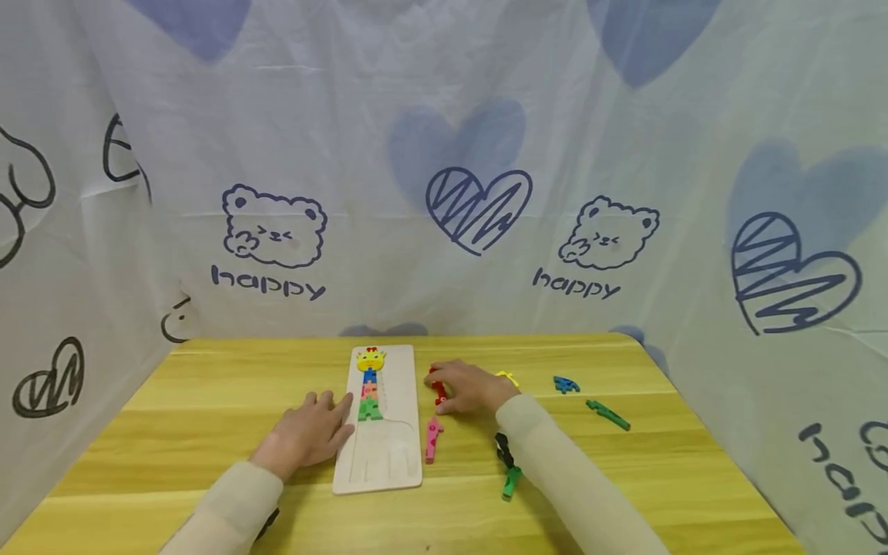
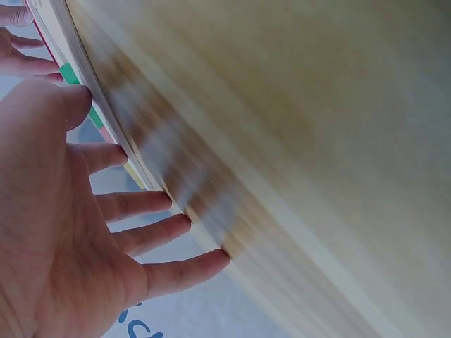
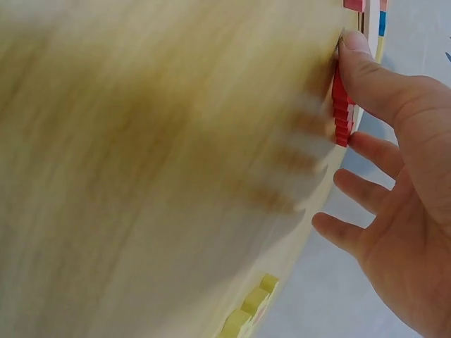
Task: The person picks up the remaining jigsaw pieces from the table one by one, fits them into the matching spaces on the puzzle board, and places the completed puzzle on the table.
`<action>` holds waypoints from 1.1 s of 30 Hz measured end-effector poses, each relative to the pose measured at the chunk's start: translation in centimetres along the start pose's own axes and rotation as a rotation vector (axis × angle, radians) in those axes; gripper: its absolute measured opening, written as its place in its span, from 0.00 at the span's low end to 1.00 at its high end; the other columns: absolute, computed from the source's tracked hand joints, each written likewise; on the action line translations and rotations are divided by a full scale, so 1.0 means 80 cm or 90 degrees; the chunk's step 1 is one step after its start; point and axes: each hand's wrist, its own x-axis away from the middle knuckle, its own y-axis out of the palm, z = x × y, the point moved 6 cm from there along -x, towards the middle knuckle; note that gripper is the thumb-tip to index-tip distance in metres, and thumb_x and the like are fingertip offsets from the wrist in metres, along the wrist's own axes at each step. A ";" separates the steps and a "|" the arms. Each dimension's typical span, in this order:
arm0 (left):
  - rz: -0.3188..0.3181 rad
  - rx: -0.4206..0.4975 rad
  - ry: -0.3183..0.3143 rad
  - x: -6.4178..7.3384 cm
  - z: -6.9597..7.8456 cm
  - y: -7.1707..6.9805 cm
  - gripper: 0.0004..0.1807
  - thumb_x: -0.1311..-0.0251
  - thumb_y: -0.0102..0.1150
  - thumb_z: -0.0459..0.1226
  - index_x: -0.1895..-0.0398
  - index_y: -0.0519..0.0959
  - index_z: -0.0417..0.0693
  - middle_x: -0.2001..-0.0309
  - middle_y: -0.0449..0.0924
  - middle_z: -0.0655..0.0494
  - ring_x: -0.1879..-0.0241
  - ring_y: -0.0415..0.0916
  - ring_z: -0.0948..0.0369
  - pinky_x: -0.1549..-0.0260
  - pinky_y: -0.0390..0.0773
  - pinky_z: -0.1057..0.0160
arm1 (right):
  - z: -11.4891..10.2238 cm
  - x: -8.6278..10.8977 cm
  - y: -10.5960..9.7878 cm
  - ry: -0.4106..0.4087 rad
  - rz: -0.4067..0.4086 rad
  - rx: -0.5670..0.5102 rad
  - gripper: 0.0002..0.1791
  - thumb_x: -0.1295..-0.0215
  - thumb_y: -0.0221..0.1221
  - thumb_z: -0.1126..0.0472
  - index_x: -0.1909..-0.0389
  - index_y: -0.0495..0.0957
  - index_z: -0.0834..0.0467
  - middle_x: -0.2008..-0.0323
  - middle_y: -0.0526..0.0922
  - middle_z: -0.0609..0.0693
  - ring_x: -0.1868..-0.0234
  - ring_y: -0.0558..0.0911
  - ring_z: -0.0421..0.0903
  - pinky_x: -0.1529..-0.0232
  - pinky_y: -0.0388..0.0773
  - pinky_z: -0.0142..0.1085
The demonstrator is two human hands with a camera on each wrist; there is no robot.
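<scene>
A pale wooden puzzle board (image 1: 401, 385) lies on the table, its upper left slot filled with a giraffe's yellow head (image 1: 371, 360) and a neck of blue, pinkish and green pieces (image 1: 371, 409). My left hand (image 1: 307, 432) rests at the board's left edge, fingers spread and thumb touching its side. Just right of the board, my right hand (image 1: 473, 385) holds a red puzzle piece (image 3: 340, 95) between thumb and index finger, low at the tabletop. Its other fingers are extended. Below that hand lies a loose pink piece (image 1: 433, 441).
More loose pieces lie to the right: a yellow one (image 1: 508, 378) partly behind my right hand, a blue one (image 1: 566, 385), and a long green one (image 1: 608, 415). By my right forearm are a black piece (image 1: 504, 451) and another green piece (image 1: 511, 484). A patterned curtain (image 1: 375, 270) hangs behind the table.
</scene>
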 end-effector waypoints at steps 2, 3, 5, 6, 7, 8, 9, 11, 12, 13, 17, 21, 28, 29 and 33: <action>0.003 -0.003 0.001 0.000 0.001 0.000 0.33 0.22 0.48 0.51 0.23 0.66 0.41 0.32 0.70 0.30 0.35 0.69 0.32 0.48 0.79 0.28 | 0.002 0.000 0.001 0.001 0.004 0.003 0.33 0.31 0.66 0.46 0.29 0.73 0.54 0.21 0.63 0.59 0.20 0.62 0.59 0.20 0.61 0.53; 0.004 -0.005 0.000 0.000 0.001 0.000 0.33 0.22 0.48 0.51 0.23 0.66 0.41 0.32 0.70 0.30 0.36 0.70 0.32 0.49 0.79 0.28 | 0.002 0.000 0.001 0.002 0.006 0.002 0.34 0.32 0.66 0.46 0.29 0.73 0.54 0.21 0.64 0.59 0.20 0.62 0.60 0.20 0.61 0.54; 0.002 -0.009 -0.002 -0.001 0.001 0.000 0.33 0.22 0.48 0.51 0.23 0.66 0.41 0.32 0.70 0.31 0.36 0.70 0.33 0.49 0.79 0.29 | 0.005 -0.001 -0.001 0.007 0.011 0.003 0.35 0.33 0.67 0.44 0.28 0.73 0.53 0.21 0.63 0.59 0.20 0.62 0.60 0.20 0.61 0.55; -0.001 -0.008 -0.002 -0.002 0.001 0.001 0.33 0.22 0.47 0.51 0.23 0.65 0.41 0.32 0.70 0.31 0.35 0.69 0.33 0.49 0.79 0.29 | 0.006 -0.002 -0.001 0.011 0.013 0.003 0.36 0.34 0.67 0.43 0.28 0.72 0.53 0.21 0.63 0.59 0.21 0.62 0.61 0.20 0.61 0.56; -0.003 -0.006 -0.003 -0.002 0.001 0.001 0.33 0.22 0.47 0.51 0.23 0.65 0.41 0.32 0.69 0.31 0.35 0.69 0.32 0.48 0.79 0.28 | 0.007 -0.002 -0.002 0.015 0.017 0.002 0.37 0.35 0.68 0.43 0.28 0.72 0.53 0.21 0.63 0.59 0.21 0.62 0.61 0.21 0.62 0.56; -0.005 -0.004 -0.004 -0.003 0.000 0.002 0.33 0.22 0.47 0.51 0.23 0.65 0.42 0.32 0.69 0.31 0.34 0.69 0.32 0.48 0.78 0.28 | 0.008 -0.002 -0.002 0.019 0.018 0.000 0.38 0.36 0.69 0.42 0.28 0.72 0.53 0.21 0.63 0.60 0.21 0.62 0.61 0.21 0.62 0.57; -0.007 -0.003 -0.004 -0.003 0.000 0.002 0.33 0.22 0.47 0.51 0.23 0.65 0.42 0.31 0.69 0.31 0.34 0.68 0.32 0.47 0.78 0.28 | 0.010 -0.002 -0.002 0.022 0.020 -0.001 0.39 0.37 0.69 0.41 0.28 0.72 0.53 0.22 0.63 0.60 0.21 0.62 0.62 0.21 0.62 0.57; -0.010 0.001 -0.006 -0.004 0.000 0.003 0.33 0.22 0.47 0.51 0.23 0.65 0.42 0.31 0.68 0.31 0.33 0.67 0.31 0.46 0.77 0.28 | 0.012 -0.003 -0.001 0.028 0.020 0.002 0.41 0.38 0.69 0.40 0.27 0.71 0.53 0.22 0.64 0.60 0.21 0.62 0.62 0.21 0.62 0.58; -0.011 0.004 -0.007 -0.004 0.000 0.004 0.33 0.22 0.47 0.51 0.23 0.65 0.42 0.31 0.68 0.31 0.32 0.66 0.31 0.46 0.77 0.27 | 0.013 -0.003 -0.001 0.029 0.021 0.003 0.42 0.38 0.69 0.39 0.27 0.71 0.53 0.22 0.64 0.60 0.21 0.63 0.62 0.22 0.62 0.58; -0.011 0.005 -0.008 -0.004 0.000 0.004 0.33 0.22 0.47 0.51 0.23 0.65 0.42 0.31 0.68 0.31 0.32 0.66 0.31 0.46 0.77 0.27 | 0.013 -0.003 0.000 0.032 0.021 0.004 0.42 0.39 0.69 0.38 0.27 0.71 0.53 0.22 0.64 0.59 0.21 0.62 0.61 0.22 0.63 0.58; -0.010 0.002 -0.012 -0.004 -0.003 0.005 0.33 0.22 0.47 0.51 0.23 0.65 0.42 0.31 0.68 0.31 0.32 0.66 0.31 0.46 0.77 0.27 | 0.015 -0.004 0.001 0.034 0.016 0.004 0.43 0.38 0.68 0.37 0.26 0.70 0.52 0.21 0.62 0.59 0.20 0.61 0.62 0.21 0.62 0.59; -0.009 -0.003 -0.012 -0.004 -0.004 0.006 0.33 0.22 0.47 0.51 0.23 0.65 0.42 0.31 0.68 0.31 0.33 0.67 0.31 0.46 0.77 0.27 | 0.014 -0.003 0.001 0.026 0.014 -0.003 0.42 0.37 0.67 0.37 0.26 0.70 0.52 0.21 0.62 0.60 0.21 0.62 0.63 0.22 0.62 0.59; -0.012 0.002 -0.012 -0.003 -0.002 0.005 0.33 0.22 0.47 0.50 0.23 0.64 0.41 0.30 0.68 0.30 0.33 0.66 0.30 0.45 0.76 0.26 | 0.014 -0.003 0.001 0.012 0.027 0.012 0.42 0.37 0.67 0.37 0.28 0.72 0.53 0.24 0.68 0.58 0.23 0.65 0.62 0.23 0.65 0.57; -0.014 0.002 -0.013 -0.003 -0.002 0.005 0.33 0.22 0.47 0.50 0.22 0.64 0.41 0.30 0.67 0.30 0.32 0.66 0.30 0.45 0.75 0.26 | 0.014 -0.003 0.000 0.008 0.031 0.014 0.41 0.38 0.68 0.37 0.28 0.73 0.53 0.25 0.69 0.58 0.24 0.66 0.62 0.23 0.66 0.57; -0.015 -0.002 -0.015 -0.003 -0.002 0.003 0.33 0.22 0.47 0.51 0.22 0.64 0.41 0.30 0.67 0.30 0.32 0.66 0.30 0.44 0.75 0.26 | 0.012 -0.003 -0.003 0.000 0.054 0.011 0.42 0.40 0.69 0.36 0.30 0.74 0.54 0.27 0.72 0.58 0.27 0.69 0.61 0.25 0.68 0.56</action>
